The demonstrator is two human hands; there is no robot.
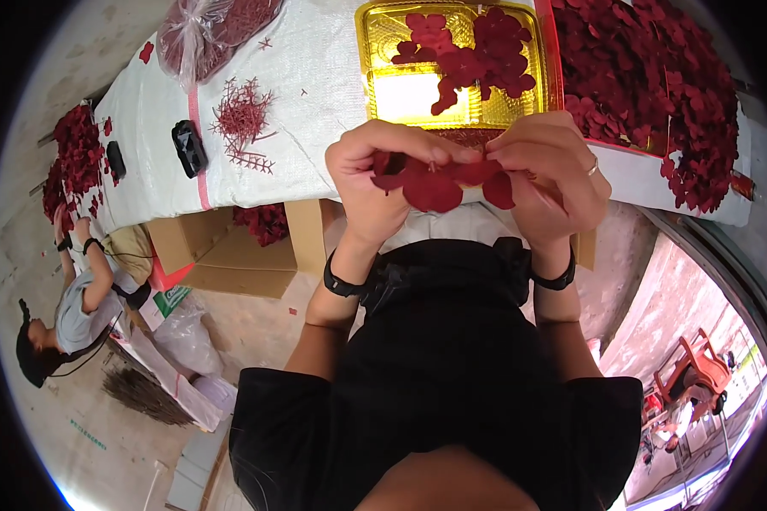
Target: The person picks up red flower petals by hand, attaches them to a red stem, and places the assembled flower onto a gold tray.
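worktop (pixel 315 77): covered with a white woven sheet, runs across the top of the view; a pink stripe crosses the sheet at its left part.
petal heap (pixel 656 94): large pile of dark red fabric petals on the worktop's right side, just right of the tray, spilling toward the sheet's edge.
cardboard boxes (pixel 230 255): open brown cartons under the worktop's front edge, left of the person's arms; one holds more red pieces.
co-worker (pixel 81 298): a person at lower left in a grey top, arms raised toward a smaller red pile (pixel 77 157) at the worktop's far left end.
gold tray (pixel 400 94): shiny, compartmented, on the worktop directly above the hands; loose red petals lie in its upper compartments, the lower-left compartment looks bare.
plastic bag (pixel 200 34): clear, filled with red material, at the top left of the sheet.
red stems (pixel 243 119): loose cluster of thin branched red plastic pieces on the sheet, left of the tray.
left hand (pixel 379 183): clenched on the left side of the petal cluster, fingers curled over it, thumb on top; black band on the wrist.
right hand (pixel 550 175): pinching the cluster's right side, fingertips meeting the left hand's; ring on one finger, black band on the wrist.
petal cluster (pixel 439 183): dark red fabric petals, held between both hands, off the worktop, just below the tray's front edge.
black objects (pixel 187 146): two small dark items on the sheet, one left of the stems, one nearer the left pile.
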